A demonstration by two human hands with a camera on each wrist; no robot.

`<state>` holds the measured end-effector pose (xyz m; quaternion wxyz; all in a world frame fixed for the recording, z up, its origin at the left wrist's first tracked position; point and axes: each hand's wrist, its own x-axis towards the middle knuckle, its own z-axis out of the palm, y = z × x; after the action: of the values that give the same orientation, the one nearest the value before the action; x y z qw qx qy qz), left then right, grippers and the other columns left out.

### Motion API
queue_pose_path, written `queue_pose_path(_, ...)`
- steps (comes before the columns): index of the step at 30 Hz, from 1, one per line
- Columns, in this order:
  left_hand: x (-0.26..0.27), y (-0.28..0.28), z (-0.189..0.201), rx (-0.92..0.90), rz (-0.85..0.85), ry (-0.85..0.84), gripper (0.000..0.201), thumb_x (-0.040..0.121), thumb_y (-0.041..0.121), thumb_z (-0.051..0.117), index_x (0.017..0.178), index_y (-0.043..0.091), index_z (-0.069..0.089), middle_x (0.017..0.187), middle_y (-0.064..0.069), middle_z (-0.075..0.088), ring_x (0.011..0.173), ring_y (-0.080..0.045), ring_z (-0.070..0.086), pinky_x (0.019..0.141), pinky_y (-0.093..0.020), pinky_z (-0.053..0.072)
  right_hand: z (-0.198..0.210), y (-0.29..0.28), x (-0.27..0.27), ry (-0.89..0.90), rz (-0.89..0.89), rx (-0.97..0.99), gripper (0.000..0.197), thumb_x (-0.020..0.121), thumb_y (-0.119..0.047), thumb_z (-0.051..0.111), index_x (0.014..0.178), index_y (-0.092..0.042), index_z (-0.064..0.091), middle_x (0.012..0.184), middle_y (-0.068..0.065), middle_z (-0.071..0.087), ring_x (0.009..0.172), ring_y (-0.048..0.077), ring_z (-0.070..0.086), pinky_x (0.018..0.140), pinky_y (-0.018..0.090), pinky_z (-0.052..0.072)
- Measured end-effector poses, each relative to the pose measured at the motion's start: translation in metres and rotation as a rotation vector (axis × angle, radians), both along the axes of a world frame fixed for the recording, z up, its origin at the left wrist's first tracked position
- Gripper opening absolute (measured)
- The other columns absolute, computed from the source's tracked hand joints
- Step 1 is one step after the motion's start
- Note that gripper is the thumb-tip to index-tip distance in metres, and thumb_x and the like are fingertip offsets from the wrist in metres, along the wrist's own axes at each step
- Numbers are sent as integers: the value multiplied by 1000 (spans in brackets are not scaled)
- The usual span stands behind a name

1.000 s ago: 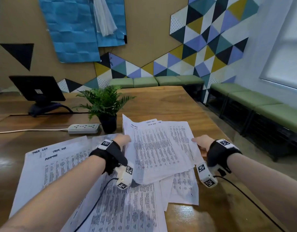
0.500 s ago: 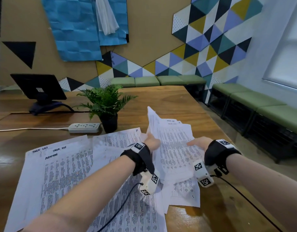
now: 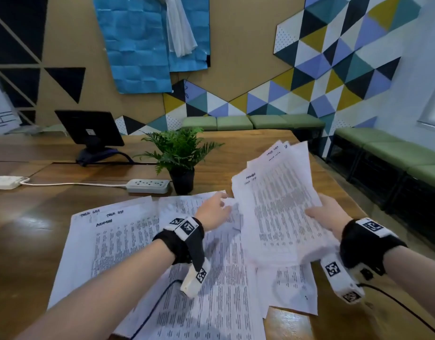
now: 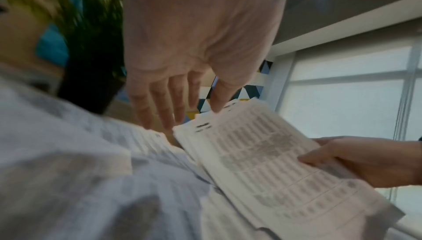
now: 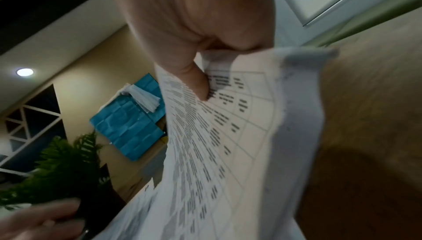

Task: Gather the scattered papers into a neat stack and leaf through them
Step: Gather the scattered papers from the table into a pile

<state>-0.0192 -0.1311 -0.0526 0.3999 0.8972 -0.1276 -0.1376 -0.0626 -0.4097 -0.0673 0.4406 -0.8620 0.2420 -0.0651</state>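
My right hand [image 3: 326, 214] [image 5: 200, 74] grips a bundle of printed sheets [image 3: 280, 204] [image 4: 262, 162] [image 5: 219, 135] by its right edge, thumb on top, lifted and tilted above the wooden table [image 3: 236, 148]. My left hand [image 3: 215, 209] [image 4: 180, 88] hovers with straight fingers just left of the bundle, above the loose papers [image 3: 128, 241] [image 4: 80, 171] spread across the table. More printed sheets [image 3: 292, 288] lie under the raised bundle. Nothing is held in the left hand.
A potted fern [image 3: 181, 158] stands just beyond the papers, with a power strip [image 3: 148, 185] and its cord to its left. A dark monitor [image 3: 89, 128] sits at the back left. Green benches [image 3: 383, 148] line the walls; the table's right edge is close to my right arm.
The right hand has lifted the bundle off the table and tilted it up. The left hand let go of the sheets and moved slightly left, its fingers now straight above the loose papers.
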Motion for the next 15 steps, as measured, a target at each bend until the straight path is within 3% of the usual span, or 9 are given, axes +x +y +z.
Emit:
queue_pose_path(3, -3, 48, 10, 214, 3, -48, 31, 95, 24, 48, 123, 12, 55, 126, -10, 59, 114, -28, 58, 94, -36, 48, 18, -5, -17, -195, -82, 67, 36, 88, -5, 56, 123, -13, 54, 109, 15, 64, 99, 36, 63, 91, 50, 51)
queue_pose_path(5, -12, 81, 13, 361, 51, -28, 34, 94, 24, 49, 125, 12, 54, 129, -10, 58, 118, -26, 56, 96, -32, 44, 33, -7, -26, -304, -146, 171, 39, 88, 0, 53, 126, -10, 53, 121, 20, 62, 107, 39, 61, 96, 55, 47)
queue_pose_path(8, -26, 117, 12, 468, 105, 58, 44, 95, 24, 48, 136, 10, 44, 136, -11, 51, 122, -28, 51, 93, -29, 41, 51, -7, -33, -327, -186, 459, 44, 92, 6, 46, 135, -5, 46, 131, 18, 57, 111, 38, 60, 101, 54, 43)
queue_pose_path(9, -28, 124, 8, 460, 118, 104, 45, 95, 23, 47, 137, 9, 41, 132, -11, 52, 118, -28, 52, 89, -29, 42, 54, -5, -38, -279, -193, 522, 43, 93, 6, 44, 135, -3, 45, 123, 18, 60, 100, 35, 64, 98, 51, 45)
queue_pose_path(11, -37, 133, 3, 386, 166, 234, 45, 96, 22, 46, 138, 8, 37, 111, -6, 54, 102, -26, 54, 74, -31, 47, 54, 5, -46, -111, -150, 621, 31, 95, 2, 43, 125, 5, 50, 89, 16, 71, 68, 27, 68, 76, 42, 52)
queue_pose_path(12, -43, 136, 4, 330, 195, 306, 44, 97, 23, 45, 138, 8, 36, 109, -6, 52, 99, -25, 52, 69, -31, 51, 51, 16, -52, -14, -115, 656, 25, 96, 0, 42, 117, 6, 53, 72, 14, 73, 59, 28, 68, 63, 40, 55)
queue_pose_path(13, -47, 139, 2, 274, 219, 366, 44, 98, 25, 44, 138, 8, 35, 117, -9, 50, 101, -25, 51, 66, -32, 53, 45, 29, -61, 82, -59, 684, 21, 96, -1, 41, 110, 6, 55, 66, 16, 73, 57, 29, 69, 55, 36, 57)
queue_pose_path(14, -50, 140, 0, 227, 238, 405, 44, 99, 27, 43, 138, 8, 35, 126, -13, 47, 102, -25, 51, 66, -33, 55, 37, 41, -69, 160, 10, 708, 22, 96, -2, 41, 108, 8, 57, 72, 19, 74, 62, 30, 71, 55, 34, 58)
queue_pose_path(15, -52, 140, -1, 174, 267, 422, 44, 99, 29, 42, 138, 8, 35, 128, -14, 45, 101, -26, 51, 67, -35, 54, 27, 52, -74, 219, 71, 704, 25, 96, -2, 42, 111, 11, 57, 86, 23, 72, 74, 32, 70, 64, 36, 57)
